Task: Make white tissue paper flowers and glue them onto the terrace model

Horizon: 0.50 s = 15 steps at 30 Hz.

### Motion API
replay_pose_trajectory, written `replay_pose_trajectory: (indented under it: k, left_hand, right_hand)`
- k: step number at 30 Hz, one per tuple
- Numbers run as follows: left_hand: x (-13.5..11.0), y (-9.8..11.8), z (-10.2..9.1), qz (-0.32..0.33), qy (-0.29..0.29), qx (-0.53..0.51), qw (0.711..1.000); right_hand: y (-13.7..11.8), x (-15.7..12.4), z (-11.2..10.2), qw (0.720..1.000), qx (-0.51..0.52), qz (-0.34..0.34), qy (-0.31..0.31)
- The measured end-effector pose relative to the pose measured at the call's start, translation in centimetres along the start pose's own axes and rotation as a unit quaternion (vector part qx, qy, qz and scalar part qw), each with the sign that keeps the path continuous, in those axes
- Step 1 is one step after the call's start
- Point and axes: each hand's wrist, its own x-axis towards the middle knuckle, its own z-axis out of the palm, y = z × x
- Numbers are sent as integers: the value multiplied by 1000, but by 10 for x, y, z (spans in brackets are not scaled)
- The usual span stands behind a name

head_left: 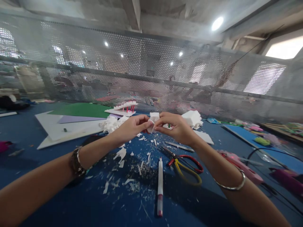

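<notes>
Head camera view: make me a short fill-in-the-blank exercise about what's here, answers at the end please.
The metal scissors with red and yellow handles lie to the ____ of the slim white pen-like tool.
The dark brown bracelet circles the ____ wrist.
The small piece between the left hand and right hand is coloured ____.
The wide tabletop is coloured ____.
Missing words: right; left; white; blue.

Glaring ceiling lamp, bright window upper right, hazy mesh screen, stretched edges, shadowed tabletop

Perforated grey screen behind a blue tabletop, bright window upper right.
</notes>
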Motion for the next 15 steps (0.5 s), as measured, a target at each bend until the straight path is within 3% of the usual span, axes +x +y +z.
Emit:
replay_pose_trajectory:
  k: [15]
  left_hand:
    - [-4, 6, 1, 35, -24, 45, 998]
  right_hand:
    - [-3, -1, 5, 994, 28, 79, 76]
